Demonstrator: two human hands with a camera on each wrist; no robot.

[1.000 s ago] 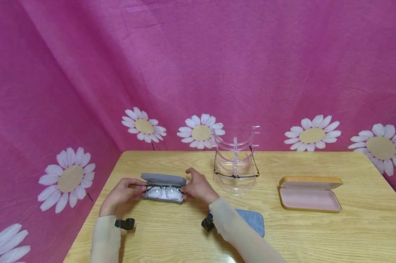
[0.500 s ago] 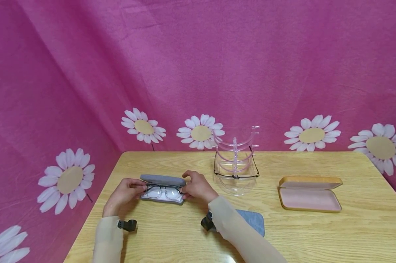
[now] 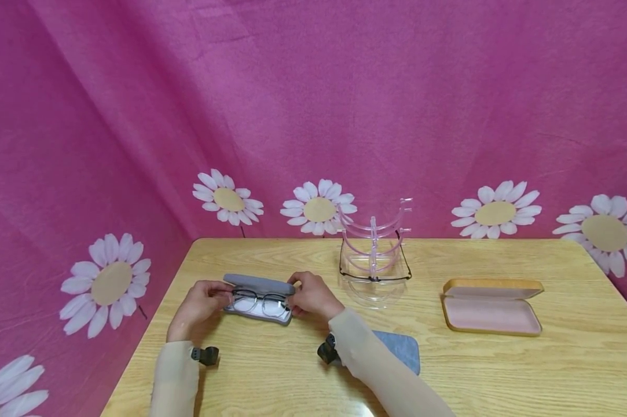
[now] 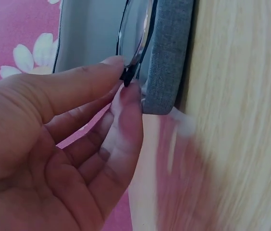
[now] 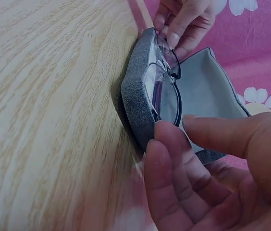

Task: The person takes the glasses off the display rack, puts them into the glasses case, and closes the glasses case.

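A grey glasses case lies with its lid up at the left of the table. Dark-rimmed eyeglasses are at its mouth, lenses facing the person, over a pale lining. My left hand pinches their left end between thumb and forefinger, as the left wrist view shows at the dark hinge corner. At the opposite end, my right hand has thumb and forefinger on the frame's corner. In the right wrist view the eyeglasses stand slightly proud of the case's lower half.
A clear pinkish display stand holds black-framed glasses right of the hands. Under the right forearm lies a blue case, partly hidden. An open orange-yellow case with pink lining sits farther right. Daisy-printed pink cloth hangs behind.
The eyeglasses have tilted slightly in the case, their left end now a little higher. My left forearm has shifted a little to the right; both hands stay at the case.
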